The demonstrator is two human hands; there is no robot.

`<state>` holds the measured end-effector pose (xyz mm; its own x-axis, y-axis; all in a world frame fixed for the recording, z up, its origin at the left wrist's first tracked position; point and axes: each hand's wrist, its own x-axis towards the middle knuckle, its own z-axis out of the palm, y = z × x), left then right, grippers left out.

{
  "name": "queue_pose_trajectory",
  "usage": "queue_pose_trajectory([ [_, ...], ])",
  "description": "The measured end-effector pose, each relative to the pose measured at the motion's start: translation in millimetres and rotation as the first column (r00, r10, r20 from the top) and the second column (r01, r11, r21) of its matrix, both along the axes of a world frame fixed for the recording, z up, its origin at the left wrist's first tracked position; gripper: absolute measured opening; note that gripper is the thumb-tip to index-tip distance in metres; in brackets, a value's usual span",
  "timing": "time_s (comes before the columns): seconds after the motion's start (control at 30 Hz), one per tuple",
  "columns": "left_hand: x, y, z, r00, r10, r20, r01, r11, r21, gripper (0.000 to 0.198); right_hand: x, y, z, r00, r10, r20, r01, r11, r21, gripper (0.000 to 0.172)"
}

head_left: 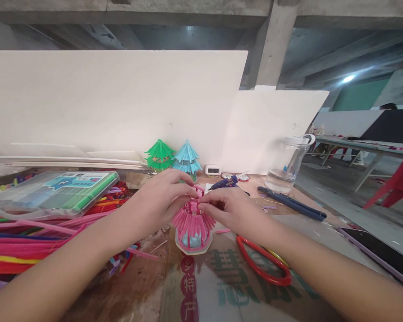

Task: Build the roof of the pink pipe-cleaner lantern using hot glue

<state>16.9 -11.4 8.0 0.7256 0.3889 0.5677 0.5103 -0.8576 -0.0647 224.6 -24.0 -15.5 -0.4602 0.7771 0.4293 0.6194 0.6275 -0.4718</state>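
Observation:
A small pink pipe-cleaner model (pixel 192 226) with a flared skirt stands on a pale base in the middle of the table. My left hand (pixel 161 197) is closed over its top from the left, fingers pinching the pink upper tier. My right hand (pixel 230 210) meets it from the right, thumb and fingers pinched on the same pink top. The fingertips of both hands touch at the model's peak.
Loose coloured pipe cleaners (pixel 27 246) and a clear plastic case (pixel 53 190) lie left. Green (pixel 159 156) and blue (pixel 187 158) finished models stand at the white backboard. A glue gun (pixel 226 182), pliers (pixel 292 203), a water jug (pixel 289 163), a red ring (pixel 263 264) and a phone (pixel 383 255) lie right.

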Motion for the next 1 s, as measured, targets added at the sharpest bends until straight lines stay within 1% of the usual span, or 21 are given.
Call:
queue_pose_trajectory([
  [0.13,-2,-1,5.6,0.999,0.027,0.046,-0.025,0.998,-0.051,0.027,6,0,5.0,1.000,-0.006,0.008,0.006,1.000,-0.002,0.023],
  [0.23,-6,-3,12.9,0.989,0.125,0.079,-0.118,0.989,-0.094,0.032,14,-2,15.4,0.998,-0.013,-0.055,0.015,0.999,0.045,0.028],
  [0.3,-7,-5,15.9,0.970,0.229,0.076,-0.215,0.963,-0.160,0.038,20,-3,23.8,0.994,-0.047,-0.099,0.054,0.996,0.071,0.028],
  [0.37,-7,-6,15.5,0.951,0.309,0.034,-0.291,0.924,-0.250,0.050,25,-2,30.9,0.992,-0.083,-0.097,0.092,0.992,0.091,0.025],
  [0.47,-4,-7,10.1,0.940,0.337,-0.054,-0.330,0.860,-0.388,0.070,30,0,36.3,0.993,-0.110,-0.049,0.114,0.987,0.111,0.024],
  [0.53,-1,-7,5.5,0.942,0.323,-0.084,-0.324,0.821,-0.469,0.079,32,2,36.6,0.993,-0.115,-0.008,0.115,0.987,0.116,0.024],
  [0.6,2,-7,1.5,0.948,0.307,-0.084,-0.303,0.787,-0.537,0.086,33,3,35.5,0.990,-0.129,0.057,0.122,0.986,0.116,0.024],
  [0.67,3,-5,-1.8,0.953,0.298,-0.064,-0.274,0.748,-0.605,0.091,34,3,33.8,0.980,-0.143,0.138,0.131,0.987,0.095,0.027],
  [0.73,3,-2,-4.6,0.957,0.288,-0.023,-0.228,0.704,-0.673,0.091,34,4,32.5,0.972,-0.117,0.203,0.108,0.993,0.054,0.032],
  [0.8,1,1,-6.6,0.963,0.267,0.027,-0.165,0.667,-0.727,0.089,35,6,32.2,0.971,-0.022,0.239,0.023,1.000,-0.001,0.033],
  [0.9,-2,4,-7.5,0.976,0.200,0.085,-0.061,0.629,-0.775,0.088,38,7,34.9,0.955,0.150,0.256,-0.134,0.988,-0.077,0.028],
  [0.97,-2,1,-5.9,0.982,0.158,0.108,-0.014,0.623,-0.782,0.091,40,7,38.9,0.938,0.233,0.256,-0.212,0.971,-0.106,0.023],
  [1.0,-1,-1,-4.5,0.984,0.144,0.110,-0.005,0.630,-0.777,0.092,42,5,41.3,0.931,0.260,0.257,-0.237,0.964,-0.119,0.022],
])
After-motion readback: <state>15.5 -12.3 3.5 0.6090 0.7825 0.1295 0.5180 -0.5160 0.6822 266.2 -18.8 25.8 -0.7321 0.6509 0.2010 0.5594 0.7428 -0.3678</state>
